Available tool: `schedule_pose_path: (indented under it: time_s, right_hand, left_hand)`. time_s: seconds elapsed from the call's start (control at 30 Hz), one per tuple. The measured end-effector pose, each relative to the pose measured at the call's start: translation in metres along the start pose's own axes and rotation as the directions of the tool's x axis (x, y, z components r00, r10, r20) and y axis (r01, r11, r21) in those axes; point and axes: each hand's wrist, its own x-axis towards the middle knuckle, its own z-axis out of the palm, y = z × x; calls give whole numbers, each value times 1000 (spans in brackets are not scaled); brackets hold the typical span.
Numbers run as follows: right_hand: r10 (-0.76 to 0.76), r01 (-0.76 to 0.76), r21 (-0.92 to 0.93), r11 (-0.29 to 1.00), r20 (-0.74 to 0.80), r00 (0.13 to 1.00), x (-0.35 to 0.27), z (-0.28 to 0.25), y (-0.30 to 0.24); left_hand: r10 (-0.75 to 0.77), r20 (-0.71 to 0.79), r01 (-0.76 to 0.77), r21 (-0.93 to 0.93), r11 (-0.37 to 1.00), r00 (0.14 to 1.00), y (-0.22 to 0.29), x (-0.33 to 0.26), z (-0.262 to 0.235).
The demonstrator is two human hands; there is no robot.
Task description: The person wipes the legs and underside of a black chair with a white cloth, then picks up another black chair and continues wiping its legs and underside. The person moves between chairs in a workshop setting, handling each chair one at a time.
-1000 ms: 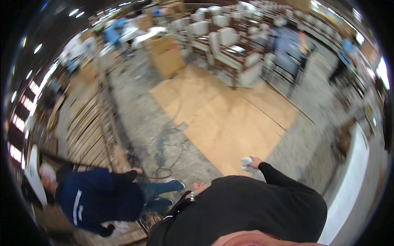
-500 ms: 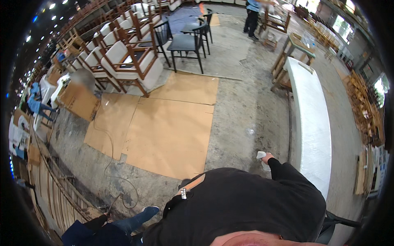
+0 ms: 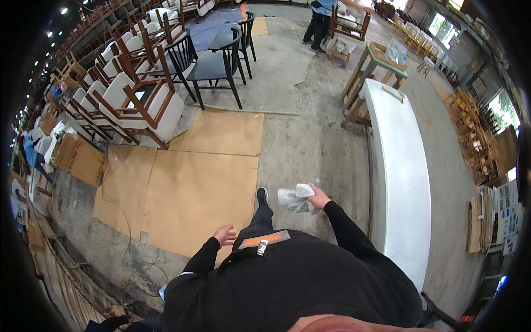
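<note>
My right hand [image 3: 318,197] is closed on a crumpled piece of translucent white plastic wrap [image 3: 296,200], held out in front of me over the concrete floor. The wrap bunches into a pale roll near my fingers and hangs loose on the left. Nothing shows in my left hand [image 3: 224,235], which hangs beside my thigh with its fingers apart. Below that hand lies flat brown cardboard sheeting [image 3: 202,188]. My dark shoe [image 3: 263,196] is stepping at the right edge of the cardboard.
A long white-covered bench [image 3: 401,177] runs along my right, with a wooden worktable [image 3: 381,58] at its far end. Ahead left stand black chairs [image 3: 217,72] and stacked wooden armchairs [image 3: 138,108]. A cable [image 3: 123,218] crosses the cardboard. Another person [image 3: 319,25] stands at the back.
My right hand has swung forward and left with the wrap, away from the bench. My left hand and front foot have come into view. The other person at lower left has mostly slipped out.
</note>
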Motion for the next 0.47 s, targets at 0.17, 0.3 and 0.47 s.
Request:
schedule_pose_path:
  time_s: [0.17,0.3,0.47]
  right_hand:
    - [114,-218,-345,913,-296,948,89,-87,17]
    - [436,-559,-234,796,-419,796,82,-151,80]
    - [506,-606,-138,783,-426,750,56,-159,131]
  left_hand:
    - [46,182,-90,240,967,982,119,50,23]
    - [53,363,-110,139,984,930,229,85,24]
    - [-300,271,202,335,920,915,404,123,17]
